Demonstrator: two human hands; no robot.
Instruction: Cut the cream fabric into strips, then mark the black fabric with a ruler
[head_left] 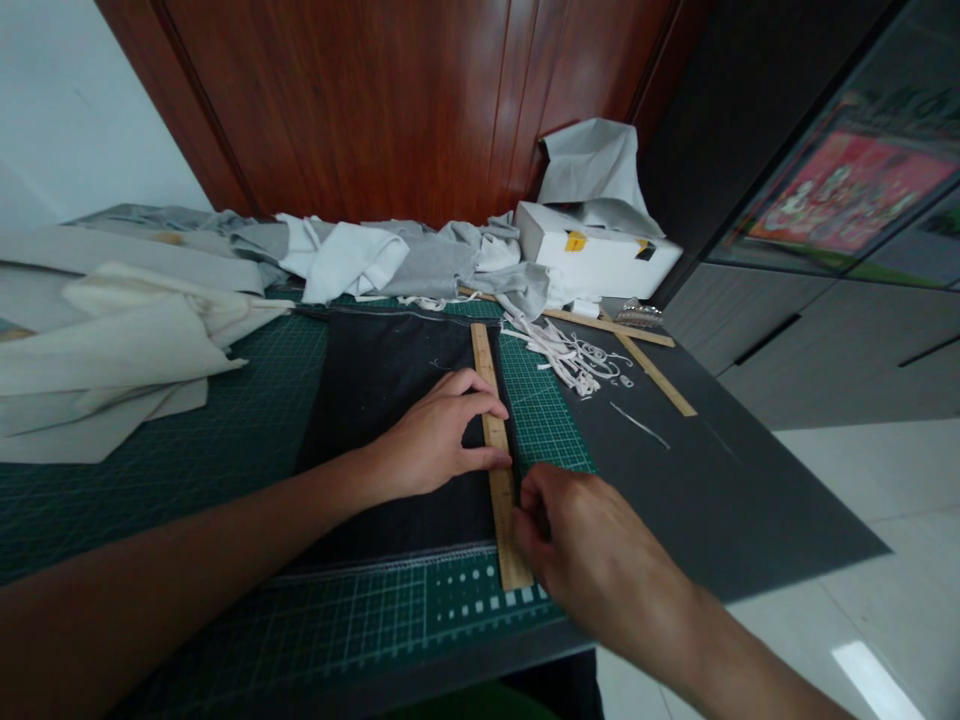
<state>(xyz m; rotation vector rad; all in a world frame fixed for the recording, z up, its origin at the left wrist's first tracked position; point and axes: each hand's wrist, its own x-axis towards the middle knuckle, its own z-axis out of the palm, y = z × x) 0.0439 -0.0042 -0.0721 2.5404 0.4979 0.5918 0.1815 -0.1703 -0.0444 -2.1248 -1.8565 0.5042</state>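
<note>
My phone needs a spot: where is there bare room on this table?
The dark tabletop between the right hand, the thin strip and its right corner; also the green mat between the cream cloth and black cloth. Crowded: the back, with grey scraps and a white box.

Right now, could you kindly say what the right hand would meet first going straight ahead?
Probably the straight, light-brown wooden ruler; whether the right hand touches it is unclear.
</note>
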